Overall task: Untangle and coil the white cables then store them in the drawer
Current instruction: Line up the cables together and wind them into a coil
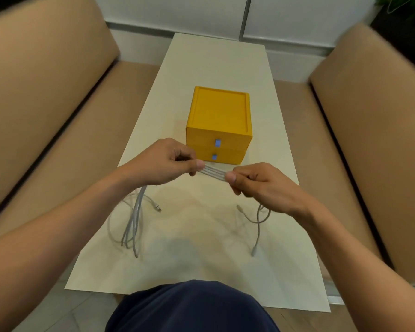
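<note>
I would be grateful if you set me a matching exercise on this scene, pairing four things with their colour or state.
Things:
1. white cables
2. drawer unit
3. pull tabs
4. table

Colour or state:
a. blue
b. cream, under everything else
c. yellow, both drawers closed
d. pinched between the left hand and the right hand

Pairs: 1-d, 2-c, 3-a, 4-b.

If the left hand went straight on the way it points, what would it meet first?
Likely the right hand, along the white cables stretched between both hands; the yellow drawer unit sits farther back, depth unclear.
</note>
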`<state>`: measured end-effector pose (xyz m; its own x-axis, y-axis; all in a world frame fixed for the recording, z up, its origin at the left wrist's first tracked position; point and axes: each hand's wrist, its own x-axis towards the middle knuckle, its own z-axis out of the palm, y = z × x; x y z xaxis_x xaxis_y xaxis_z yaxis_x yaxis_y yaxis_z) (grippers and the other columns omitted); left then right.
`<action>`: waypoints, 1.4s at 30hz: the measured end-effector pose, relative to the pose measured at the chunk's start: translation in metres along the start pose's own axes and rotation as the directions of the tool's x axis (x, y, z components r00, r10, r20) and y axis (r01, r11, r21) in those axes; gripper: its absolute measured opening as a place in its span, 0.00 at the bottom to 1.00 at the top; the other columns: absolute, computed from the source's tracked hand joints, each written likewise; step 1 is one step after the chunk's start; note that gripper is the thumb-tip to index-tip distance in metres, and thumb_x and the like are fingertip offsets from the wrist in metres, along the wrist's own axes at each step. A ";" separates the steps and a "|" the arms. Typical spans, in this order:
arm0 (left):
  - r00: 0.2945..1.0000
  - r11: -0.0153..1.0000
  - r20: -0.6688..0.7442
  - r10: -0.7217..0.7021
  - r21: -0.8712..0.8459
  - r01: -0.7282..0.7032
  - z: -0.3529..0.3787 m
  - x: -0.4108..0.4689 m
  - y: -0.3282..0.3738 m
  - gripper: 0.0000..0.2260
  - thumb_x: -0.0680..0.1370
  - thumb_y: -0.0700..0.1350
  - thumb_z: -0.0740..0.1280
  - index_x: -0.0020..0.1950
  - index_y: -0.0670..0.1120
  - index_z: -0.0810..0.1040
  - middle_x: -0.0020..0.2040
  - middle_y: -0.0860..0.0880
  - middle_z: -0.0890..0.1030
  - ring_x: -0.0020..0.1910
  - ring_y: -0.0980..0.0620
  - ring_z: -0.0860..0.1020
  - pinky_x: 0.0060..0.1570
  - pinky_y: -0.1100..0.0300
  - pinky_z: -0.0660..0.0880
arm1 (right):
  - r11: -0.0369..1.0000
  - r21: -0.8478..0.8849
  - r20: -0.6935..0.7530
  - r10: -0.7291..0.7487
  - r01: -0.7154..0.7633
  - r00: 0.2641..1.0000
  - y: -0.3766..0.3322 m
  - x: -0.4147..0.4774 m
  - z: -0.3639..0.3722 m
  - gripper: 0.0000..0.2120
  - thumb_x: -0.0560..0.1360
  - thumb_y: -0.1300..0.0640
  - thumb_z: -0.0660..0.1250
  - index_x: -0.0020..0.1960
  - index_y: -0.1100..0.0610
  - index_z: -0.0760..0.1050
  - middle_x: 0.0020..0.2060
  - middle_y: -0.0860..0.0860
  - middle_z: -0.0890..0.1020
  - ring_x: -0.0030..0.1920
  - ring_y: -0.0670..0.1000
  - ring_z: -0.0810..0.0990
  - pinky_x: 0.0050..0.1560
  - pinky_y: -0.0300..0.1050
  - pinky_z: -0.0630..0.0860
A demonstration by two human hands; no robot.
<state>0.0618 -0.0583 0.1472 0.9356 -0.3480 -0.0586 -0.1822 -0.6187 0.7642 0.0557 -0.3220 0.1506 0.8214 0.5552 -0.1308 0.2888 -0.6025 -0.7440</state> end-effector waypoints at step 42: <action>0.984 0.983 -0.013 -0.178 0.032 0.179 0.016 -0.003 0.016 0.13 0.81 0.56 0.69 0.45 0.49 0.85 0.22 0.65 0.72 0.25 0.65 0.71 0.30 0.62 0.62 | 0.994 0.039 0.127 0.100 -0.106 0.987 0.005 0.008 -0.006 0.16 0.84 0.45 0.62 0.48 0.50 0.84 0.38 0.46 0.85 0.31 0.41 0.73 0.38 0.37 0.70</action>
<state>0.0514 -0.0787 0.1494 0.9570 -0.2231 -0.1856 -0.0217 -0.6929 0.7207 0.0670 -0.3239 0.1499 0.7769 0.5603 -0.2871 0.1807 -0.6354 -0.7508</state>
